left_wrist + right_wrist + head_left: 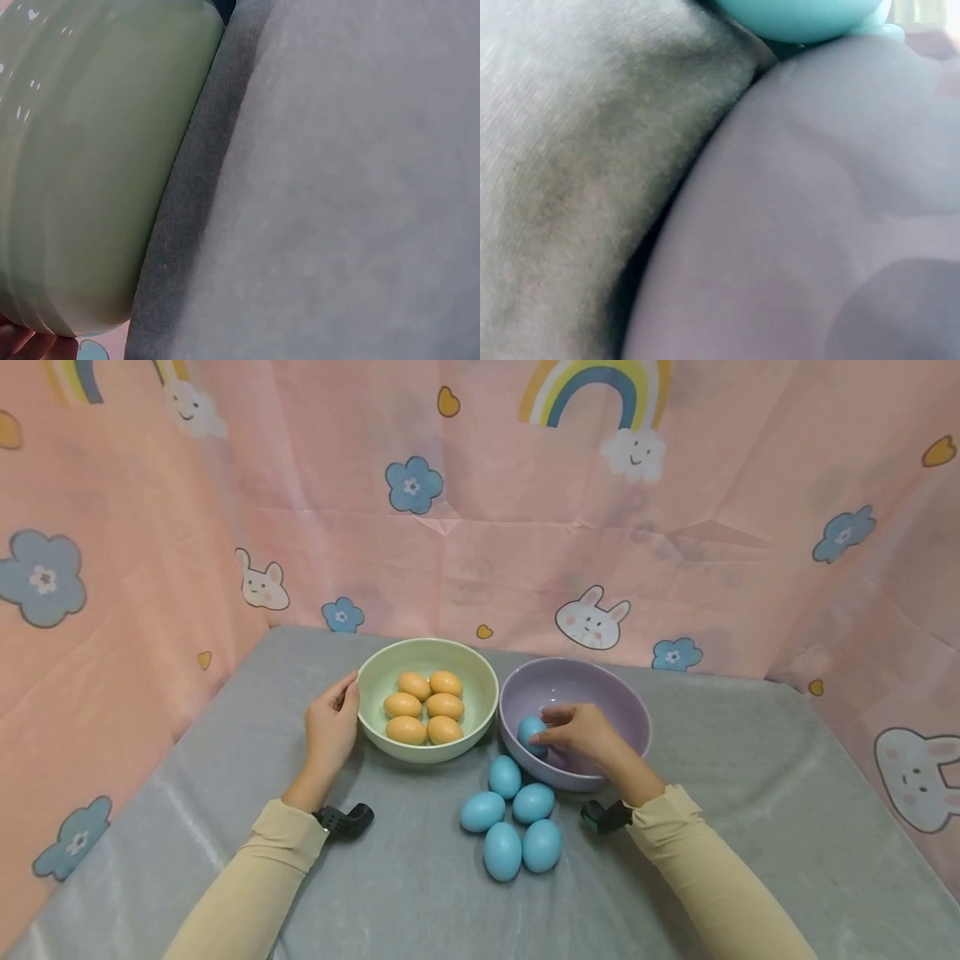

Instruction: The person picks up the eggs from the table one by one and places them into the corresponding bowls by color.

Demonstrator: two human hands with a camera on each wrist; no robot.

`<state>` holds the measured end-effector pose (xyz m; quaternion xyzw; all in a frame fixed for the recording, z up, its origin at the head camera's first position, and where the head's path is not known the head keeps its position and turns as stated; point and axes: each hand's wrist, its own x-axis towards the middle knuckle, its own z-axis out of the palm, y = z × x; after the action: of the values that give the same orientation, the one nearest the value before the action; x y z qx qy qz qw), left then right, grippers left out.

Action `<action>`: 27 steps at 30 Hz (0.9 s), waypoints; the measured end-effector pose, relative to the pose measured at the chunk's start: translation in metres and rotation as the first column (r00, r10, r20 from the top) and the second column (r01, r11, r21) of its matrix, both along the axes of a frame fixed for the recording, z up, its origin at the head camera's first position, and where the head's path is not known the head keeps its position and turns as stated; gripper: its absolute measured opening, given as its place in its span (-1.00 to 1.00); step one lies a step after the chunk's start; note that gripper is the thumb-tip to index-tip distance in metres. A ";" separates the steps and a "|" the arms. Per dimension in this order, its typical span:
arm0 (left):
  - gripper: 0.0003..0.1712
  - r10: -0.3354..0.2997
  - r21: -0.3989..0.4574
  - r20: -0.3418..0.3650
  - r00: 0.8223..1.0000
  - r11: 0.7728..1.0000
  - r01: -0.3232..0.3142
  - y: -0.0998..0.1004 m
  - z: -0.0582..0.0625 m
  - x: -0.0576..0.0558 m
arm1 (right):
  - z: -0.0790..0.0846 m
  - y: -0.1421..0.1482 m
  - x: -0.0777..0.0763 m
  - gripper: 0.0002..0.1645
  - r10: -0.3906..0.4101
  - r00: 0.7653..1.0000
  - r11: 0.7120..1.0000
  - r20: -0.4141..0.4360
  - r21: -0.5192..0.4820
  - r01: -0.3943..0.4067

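Note:
My left hand [332, 724] touches the left rim of a pale green bowl [427, 753] with its fingertips. Several orange-yellow eggs [406, 731] lie inside that bowl. In the left wrist view, the bowl's outer wall [97, 165] fills the left side, with fingers [30, 345] against it at the bottom corner. My right hand [581, 732] reaches into a purple bowl [626, 693] and pinches a blue egg [532, 734] between thumb and fingers, near the bowl's left inner wall. The right wrist view shows the purple bowl's outside [742, 225], but not the hand.
Several more blue eggs [502, 852] lie grouped on the grey cloth [405, 893] in front of the bowls. One of them [505, 777] is close to the purple bowl. The two bowls stand side by side. Behind and beside the table hangs a pink patterned curtain [495, 560].

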<state>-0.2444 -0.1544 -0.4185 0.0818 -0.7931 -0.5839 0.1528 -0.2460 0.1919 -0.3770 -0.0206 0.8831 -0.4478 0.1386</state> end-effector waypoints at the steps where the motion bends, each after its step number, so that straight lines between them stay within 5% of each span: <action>1: -0.51 -0.001 0.000 0.001 1.000 1.000 0.001 0.000 0.000 0.000 | 0.001 0.001 0.001 -0.24 -0.003 1.000 1.000 -0.013 -0.004 0.003; 10: -0.51 0.001 0.003 0.002 1.000 1.000 -0.001 0.001 -0.002 0.000 | 0.016 0.014 0.026 -0.35 -0.076 0.992 0.997 -0.105 -0.023 0.074; 27: -0.51 0.000 0.005 -0.004 1.000 1.000 0.000 -0.001 0.000 -0.001 | 0.034 0.012 0.098 -0.43 0.033 0.997 0.982 -0.072 -0.184 -0.046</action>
<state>-0.2455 -0.1554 -0.4188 0.0811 -0.7914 -0.5860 0.1543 -0.1476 0.2042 -0.3429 -0.0663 0.8411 -0.5244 0.1146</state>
